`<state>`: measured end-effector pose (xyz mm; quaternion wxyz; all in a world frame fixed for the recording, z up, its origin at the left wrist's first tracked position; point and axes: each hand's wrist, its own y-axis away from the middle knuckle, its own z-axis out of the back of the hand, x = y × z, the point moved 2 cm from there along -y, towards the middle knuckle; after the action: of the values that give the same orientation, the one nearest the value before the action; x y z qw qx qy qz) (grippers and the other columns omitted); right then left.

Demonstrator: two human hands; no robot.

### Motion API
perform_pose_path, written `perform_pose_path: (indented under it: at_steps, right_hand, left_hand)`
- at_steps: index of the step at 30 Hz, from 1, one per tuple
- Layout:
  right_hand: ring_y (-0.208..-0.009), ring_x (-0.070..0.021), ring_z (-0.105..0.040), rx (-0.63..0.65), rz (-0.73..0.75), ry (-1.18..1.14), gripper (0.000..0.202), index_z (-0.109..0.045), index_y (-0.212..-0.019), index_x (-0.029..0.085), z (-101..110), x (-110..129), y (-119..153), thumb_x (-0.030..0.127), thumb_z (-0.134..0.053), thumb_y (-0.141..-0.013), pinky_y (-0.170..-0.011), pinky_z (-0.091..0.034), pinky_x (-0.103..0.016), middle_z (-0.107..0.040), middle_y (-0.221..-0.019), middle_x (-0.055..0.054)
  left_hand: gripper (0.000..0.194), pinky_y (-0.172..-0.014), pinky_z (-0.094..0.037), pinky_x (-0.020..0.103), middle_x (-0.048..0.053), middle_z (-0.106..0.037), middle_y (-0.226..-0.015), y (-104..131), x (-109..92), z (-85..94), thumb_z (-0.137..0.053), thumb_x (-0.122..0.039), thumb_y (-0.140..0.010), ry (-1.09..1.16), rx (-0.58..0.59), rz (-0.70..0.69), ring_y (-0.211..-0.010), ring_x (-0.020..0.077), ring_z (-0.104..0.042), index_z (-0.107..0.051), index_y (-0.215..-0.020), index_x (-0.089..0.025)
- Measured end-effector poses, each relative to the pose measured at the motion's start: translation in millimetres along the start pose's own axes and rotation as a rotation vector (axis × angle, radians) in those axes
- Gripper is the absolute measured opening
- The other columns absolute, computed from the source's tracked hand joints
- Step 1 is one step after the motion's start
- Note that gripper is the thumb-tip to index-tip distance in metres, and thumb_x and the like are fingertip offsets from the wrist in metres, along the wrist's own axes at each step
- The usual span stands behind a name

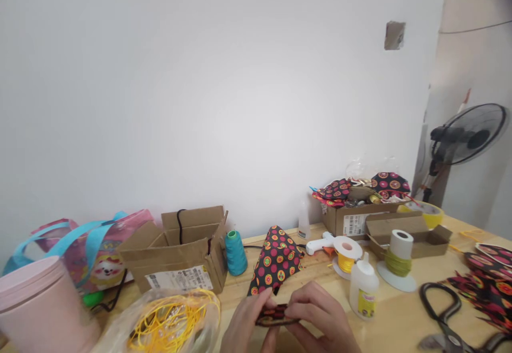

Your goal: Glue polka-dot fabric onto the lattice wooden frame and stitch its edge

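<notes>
At the table's front edge my left hand (248,320) and my right hand (321,314) pinch a small dark patterned fabric piece (277,319) between them, one at each end. It looks folded or layered; the fingers cover part of it. Just beyond stands a larger black fabric piece (277,259) with pink and orange round prints, rising to a point. A white glue bottle (364,289) with a yellow label is close to the right of my right hand. Left of my left hand lies a clear plastic bag (120,323) with yellow cord (172,318).
Left are a pink canister (48,302), a pink bag (138,219), a cardboard box (182,257) and a teal thread cone (236,253). Right are a white glue gun (320,243), yellow spool (346,262), green spool (398,264), boxes, black-handled scissors (442,310) and fabric scraps (486,289).
</notes>
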<state>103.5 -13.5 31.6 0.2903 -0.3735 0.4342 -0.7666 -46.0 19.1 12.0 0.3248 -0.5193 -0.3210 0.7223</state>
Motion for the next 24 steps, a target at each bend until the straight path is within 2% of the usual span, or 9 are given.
perform_pose_path:
  at_steps: [6, 14, 19, 24]
  right_hand:
    - [-0.059, -0.0136, -0.054, -0.019, 0.025, 0.039, 0.016, -0.059, -0.080, 0.021, 2.8, 1.3, 1.1, 0.008, -0.060, -0.069, -0.052, -0.044, -0.022, -0.060, -0.068, -0.004]
    - [-0.063, -0.0142, -0.054, 0.028, 0.020, 0.038, 0.025, -0.060, -0.084, 0.022, 5.8, -2.9, 6.4, 0.005, -0.064, -0.066, -0.056, -0.044, -0.024, -0.060, -0.072, -0.003]
    - [-0.058, -0.0136, -0.054, -0.022, 0.036, 0.027, 0.018, -0.061, -0.080, 0.020, 7.7, 1.7, 0.7, 0.008, -0.063, -0.067, -0.052, -0.043, -0.022, -0.060, -0.067, -0.003]
    - [-0.057, -0.0135, -0.056, -0.042, -0.051, -0.024, 0.013, -0.061, -0.078, 0.020, 6.3, 2.5, -1.8, 0.012, -0.064, -0.069, -0.051, -0.046, -0.022, -0.061, -0.065, -0.003]
  left_hand:
    - [0.031, -0.074, -0.048, 0.027, 0.004, -0.068, -0.091, -3.9, -3.6, 6.2, -0.062, -0.029, -0.069, 0.008, -0.060, 0.095, -0.086, 0.0223, -0.061, -0.062, -0.101, -0.028]
    - [0.036, -0.078, -0.047, 0.029, 0.004, -0.066, -0.095, -4.2, 1.4, 7.8, -0.065, -0.030, -0.065, 0.019, -0.069, 0.190, -0.089, 0.0233, -0.060, -0.062, -0.101, -0.028]
    - [0.047, -0.084, -0.045, 0.032, 0.005, -0.064, -0.103, 0.1, 10.8, 5.9, -0.068, -0.032, -0.061, 0.063, -0.074, 0.331, -0.094, 0.0251, -0.058, -0.058, -0.106, -0.024]
    - [0.040, -0.085, -0.044, 0.031, 0.005, -0.064, -0.102, -4.5, 6.5, 7.1, -0.070, -0.034, -0.059, 0.034, -0.064, 0.328, -0.097, 0.0255, -0.056, -0.064, -0.097, -0.024]
